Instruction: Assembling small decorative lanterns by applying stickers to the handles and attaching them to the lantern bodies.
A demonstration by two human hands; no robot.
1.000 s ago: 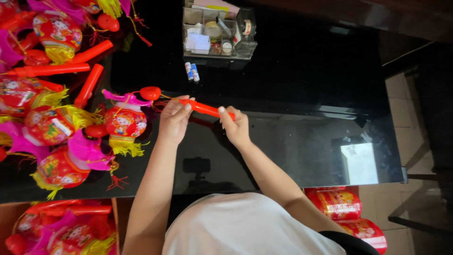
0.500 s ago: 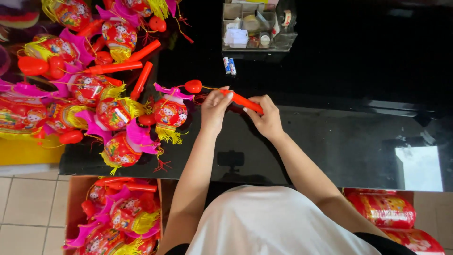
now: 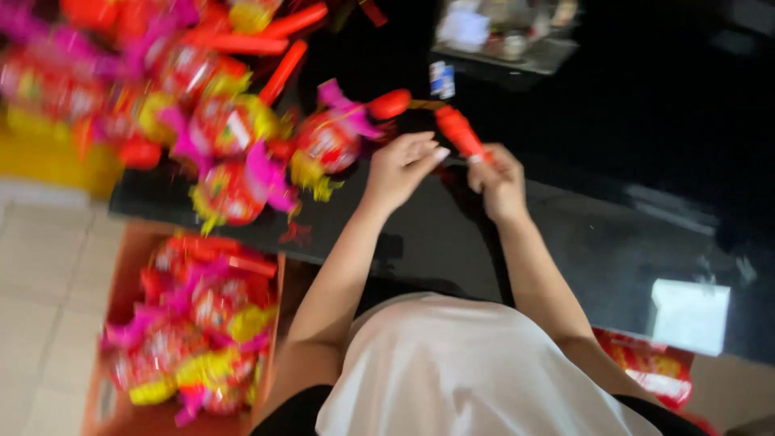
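Note:
The picture is blurred by head motion. My right hand (image 3: 499,182) grips the lower end of a red stick-shaped handle (image 3: 460,132) over a glossy black table (image 3: 565,218). My left hand (image 3: 400,167) hovers just left of the stick with its fingers apart, fingertips close to the stick, holding nothing I can make out. A round red, pink and yellow lantern toy (image 3: 331,141) lies right beside my left hand, with a red knob (image 3: 390,104) at its top.
Several similar lantern toys (image 3: 202,105) and red sticks (image 3: 282,71) crowd the table's left part. A cardboard box (image 3: 194,331) of such toys stands on the tiled floor at lower left. A clear organiser (image 3: 508,36) sits at the back; red packs (image 3: 654,367) lie at lower right.
The camera has swung, so everything shifts in frame. My left hand has come off the red stick and opened; my right hand still holds it, now tilted more upright.

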